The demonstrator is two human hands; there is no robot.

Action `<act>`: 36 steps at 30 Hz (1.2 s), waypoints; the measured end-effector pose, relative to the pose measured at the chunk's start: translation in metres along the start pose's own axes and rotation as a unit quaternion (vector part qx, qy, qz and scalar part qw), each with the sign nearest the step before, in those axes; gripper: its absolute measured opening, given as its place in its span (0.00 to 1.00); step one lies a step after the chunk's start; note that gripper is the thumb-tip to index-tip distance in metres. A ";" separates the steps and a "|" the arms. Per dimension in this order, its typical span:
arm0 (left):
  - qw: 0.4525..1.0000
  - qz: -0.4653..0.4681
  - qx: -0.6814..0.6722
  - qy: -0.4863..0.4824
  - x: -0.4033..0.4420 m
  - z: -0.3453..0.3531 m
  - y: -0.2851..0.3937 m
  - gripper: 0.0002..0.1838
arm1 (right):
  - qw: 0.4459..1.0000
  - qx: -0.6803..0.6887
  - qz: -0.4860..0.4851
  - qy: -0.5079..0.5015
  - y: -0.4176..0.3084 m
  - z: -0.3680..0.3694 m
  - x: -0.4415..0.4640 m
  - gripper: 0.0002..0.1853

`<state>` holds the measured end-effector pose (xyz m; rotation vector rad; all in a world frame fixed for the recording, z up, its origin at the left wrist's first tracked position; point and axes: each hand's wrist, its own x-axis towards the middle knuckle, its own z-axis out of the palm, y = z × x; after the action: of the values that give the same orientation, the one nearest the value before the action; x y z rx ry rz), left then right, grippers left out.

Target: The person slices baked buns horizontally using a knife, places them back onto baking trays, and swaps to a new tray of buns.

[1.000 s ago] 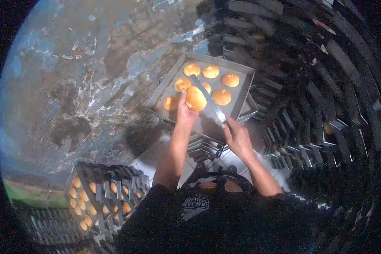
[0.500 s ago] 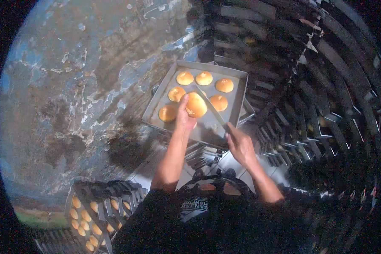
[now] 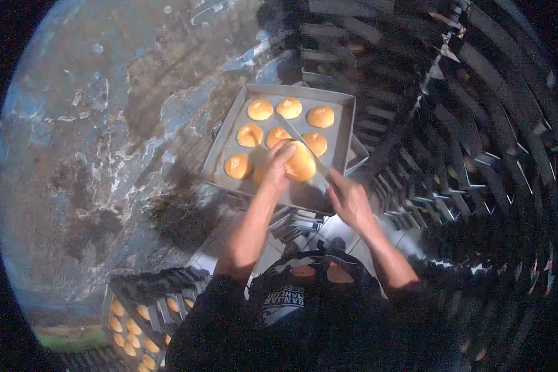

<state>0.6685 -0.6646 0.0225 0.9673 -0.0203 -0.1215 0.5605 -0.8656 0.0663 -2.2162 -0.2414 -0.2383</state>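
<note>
Above a square metal tray (image 3: 223, 133), my left hand (image 3: 279, 167) is closed round a golden bun (image 3: 301, 162), thumb on its upper left side. My right hand (image 3: 348, 197) grips the handle of a long knife (image 3: 299, 137), whose blade points up and to the left along the bun's right edge. Whether the blade touches the bun I cannot tell. Several round golden buns (image 3: 260, 110) lie spaced out on the tray, some partly hidden behind the blade and the held bun.
A rack with more buns (image 3: 133, 327) stands at the lower left. Dark stacked metal racks (image 3: 477, 142) fill the right side. A worn, peeling grey-blue surface (image 3: 93, 155) spans the left. Pale floor tiles (image 3: 263, 260) show below the tray.
The held bun and my left hand have shifted right relative to the tray, closer to the knife. The tray sits further left in view as the camera has moved.
</note>
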 end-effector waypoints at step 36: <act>0.988 0.084 -0.041 0.125 0.002 0.018 -0.020 0.22 | 0.999 0.043 0.031 0.013 -0.003 0.005 0.005 0.23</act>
<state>0.6670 -0.6908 0.0168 0.8881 0.1323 0.1542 0.5654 -0.8590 0.0667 -2.1302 -0.1660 -0.2198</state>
